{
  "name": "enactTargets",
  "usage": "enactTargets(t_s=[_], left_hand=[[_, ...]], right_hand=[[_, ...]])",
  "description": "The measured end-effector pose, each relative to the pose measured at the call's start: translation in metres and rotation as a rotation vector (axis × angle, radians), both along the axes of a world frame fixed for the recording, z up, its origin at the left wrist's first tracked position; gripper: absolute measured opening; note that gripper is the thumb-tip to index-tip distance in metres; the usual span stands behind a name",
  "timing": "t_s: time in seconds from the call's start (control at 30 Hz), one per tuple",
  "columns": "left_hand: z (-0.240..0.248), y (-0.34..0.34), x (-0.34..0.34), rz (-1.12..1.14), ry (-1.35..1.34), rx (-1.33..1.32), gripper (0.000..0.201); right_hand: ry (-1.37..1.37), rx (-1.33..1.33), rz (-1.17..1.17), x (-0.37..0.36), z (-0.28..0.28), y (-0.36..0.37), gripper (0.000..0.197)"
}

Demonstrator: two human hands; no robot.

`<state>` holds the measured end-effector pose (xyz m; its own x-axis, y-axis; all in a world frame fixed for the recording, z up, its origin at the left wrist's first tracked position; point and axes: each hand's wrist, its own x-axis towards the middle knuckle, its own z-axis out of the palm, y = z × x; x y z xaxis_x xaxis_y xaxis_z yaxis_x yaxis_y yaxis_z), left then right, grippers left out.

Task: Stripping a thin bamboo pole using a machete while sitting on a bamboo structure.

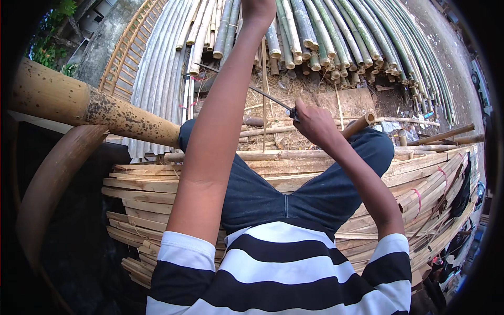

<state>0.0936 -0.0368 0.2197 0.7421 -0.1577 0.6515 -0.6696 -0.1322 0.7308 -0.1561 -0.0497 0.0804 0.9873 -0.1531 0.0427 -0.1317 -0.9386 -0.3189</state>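
My right hand [315,124] is closed around the handle of a long thin metal tool [270,97], a blade seen edge-on or a rod. The tool slants up to the left and passes behind my left forearm. My left arm reaches far forward, and only the wrist end of my left hand [259,7] shows at the top edge; its fingers are out of the picture. Below that hand a narrow bamboo strip [264,105] stands nearly upright. Whether my left hand holds it is hidden.
Long bamboo poles [336,37] lie stacked ahead. Split wooden slats [142,191] are piled under and around my legs. A thick bamboo pole [52,92] juts in at the left, beside corrugated sheets [165,68] and a bamboo ladder [123,52]. A shorter bamboo piece [359,125] rests near my right knee.
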Motion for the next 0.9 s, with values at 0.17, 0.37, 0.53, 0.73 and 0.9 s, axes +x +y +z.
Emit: enactTargets(t_s=[0.17, 0.37, 0.53, 0.73, 0.9], left_hand=[[-0.001, 0.0, 0.009, -0.003, 0.076, 0.058, 0.042], [0.015, 0.007, -0.007, -0.187, 0.243, 0.146, 0.046], [-0.004, -0.004, 0.018, -0.109, 0.064, -0.024, 0.048], [-0.066, -0.016, -0.01, -0.159, 0.177, 0.054, 0.047], [-0.121, 0.011, -0.024, -0.169, 0.249, -0.153, 0.05]], right_hand=[[0.227, -0.005, 0.016, -0.032, -0.083, 0.038, 0.013], [0.146, -0.033, 0.035, -0.02, -0.071, 0.033, 0.011], [0.012, 0.1, -0.1, 0.013, -0.025, 0.051, 0.017], [0.249, 0.157, -0.231, -0.042, -0.156, 0.06, 0.015], [0.459, 0.162, -0.117, -0.071, -0.189, 0.024, 0.018]])
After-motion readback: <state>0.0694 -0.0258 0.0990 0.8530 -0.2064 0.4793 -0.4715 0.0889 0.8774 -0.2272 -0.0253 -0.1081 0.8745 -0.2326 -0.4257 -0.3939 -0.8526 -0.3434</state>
